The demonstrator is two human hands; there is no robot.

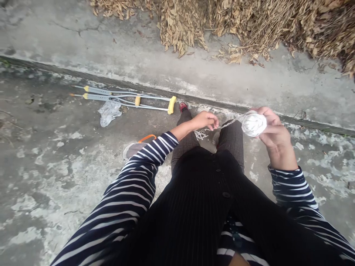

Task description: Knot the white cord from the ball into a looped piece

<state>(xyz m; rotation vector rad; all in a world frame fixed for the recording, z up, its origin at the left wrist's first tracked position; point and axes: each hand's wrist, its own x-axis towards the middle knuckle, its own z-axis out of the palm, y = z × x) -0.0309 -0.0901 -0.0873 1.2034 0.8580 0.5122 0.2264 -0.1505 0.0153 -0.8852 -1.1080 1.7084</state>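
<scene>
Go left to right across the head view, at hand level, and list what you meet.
pair of aluminium crutches → left hand → ball of white cord → right hand

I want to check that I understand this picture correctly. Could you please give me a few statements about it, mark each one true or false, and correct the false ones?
1. The right hand holds a white ball of string. True.
2. The left hand is holding scissors. False: it is at the string that runs from the ball.
3. Two crutches with yellow grips lie on the ground. True.
4. Dry leaves are piled under the crutches. False: they lie beyond the concrete ledge, away from the crutches.
</scene>
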